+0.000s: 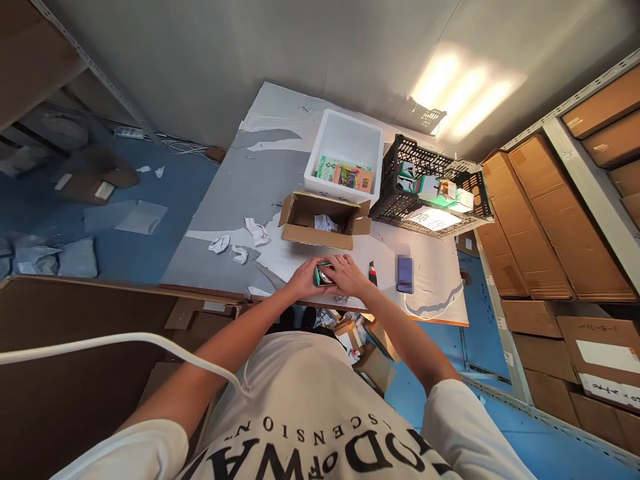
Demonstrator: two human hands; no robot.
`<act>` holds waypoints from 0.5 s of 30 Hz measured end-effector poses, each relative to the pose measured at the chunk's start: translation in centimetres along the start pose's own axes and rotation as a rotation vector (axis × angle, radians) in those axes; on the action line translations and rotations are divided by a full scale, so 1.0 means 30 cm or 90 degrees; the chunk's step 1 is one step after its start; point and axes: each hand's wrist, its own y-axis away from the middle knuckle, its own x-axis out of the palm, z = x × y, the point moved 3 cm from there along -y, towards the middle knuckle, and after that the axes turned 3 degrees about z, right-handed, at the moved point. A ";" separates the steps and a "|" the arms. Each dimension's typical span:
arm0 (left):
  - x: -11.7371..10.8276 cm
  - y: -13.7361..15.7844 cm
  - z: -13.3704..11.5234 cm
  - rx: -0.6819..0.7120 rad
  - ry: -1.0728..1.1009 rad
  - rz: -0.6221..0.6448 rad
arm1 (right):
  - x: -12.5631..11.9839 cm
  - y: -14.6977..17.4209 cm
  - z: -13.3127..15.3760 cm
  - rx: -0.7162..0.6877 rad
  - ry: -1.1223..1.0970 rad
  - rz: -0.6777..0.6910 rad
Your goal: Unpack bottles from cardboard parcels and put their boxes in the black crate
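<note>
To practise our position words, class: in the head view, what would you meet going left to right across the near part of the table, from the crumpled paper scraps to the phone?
Crumpled paper scraps, left hand, small green-edged box, right hand, red-and-black cutter, phone.

- Extends left arm (pixel 215 350) from near left, slanting far and right, bare along the forearm.
- Extends right arm (pixel 406 323) from near right, slanting far and left, likewise bare.
- Angles left wrist (pixel 286 293) and right wrist (pixel 369 293) inward.
- Holds left hand (pixel 303 280) and right hand (pixel 349 275) close together.
- Curls fingers (pixel 343 261) inward in a two-handed grip, right knuckles uppermost.
</note>
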 end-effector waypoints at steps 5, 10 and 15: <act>-0.009 0.022 0.040 0.032 0.017 0.058 | 0.016 0.016 0.005 0.006 0.024 -0.009; 0.015 0.035 0.045 0.023 0.016 0.037 | 0.024 0.050 -0.007 -0.064 -0.048 -0.016; 0.024 0.033 0.024 0.005 0.016 -0.041 | 0.043 0.094 -0.051 -0.014 -0.214 -0.149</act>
